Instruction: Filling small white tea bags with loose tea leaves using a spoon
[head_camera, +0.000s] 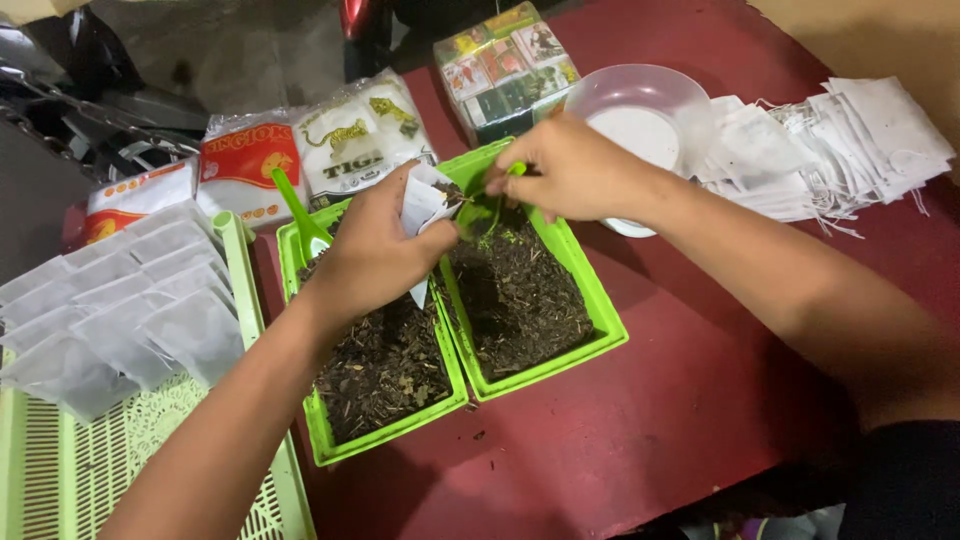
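Observation:
My left hand (372, 250) holds a small white filter bag (425, 205) open above two green trays. My right hand (570, 168) grips a green plastic spoon (478, 213) whose bowl is at the bag's mouth. The right green tray (590, 300) and the left green tray (325, 440) both hold dark dried leaves. A second green spoon (298, 208) stands stuck in the left tray.
A pale green slotted tray (60, 470) at the left carries several filled white bags (120, 310). A clear plastic bowl (645, 115), a stack of empty white bags (840, 145), plastic-wrapped packets (300, 150) and a wrapped box pack (505, 65) sit at the back of the red table (650, 420).

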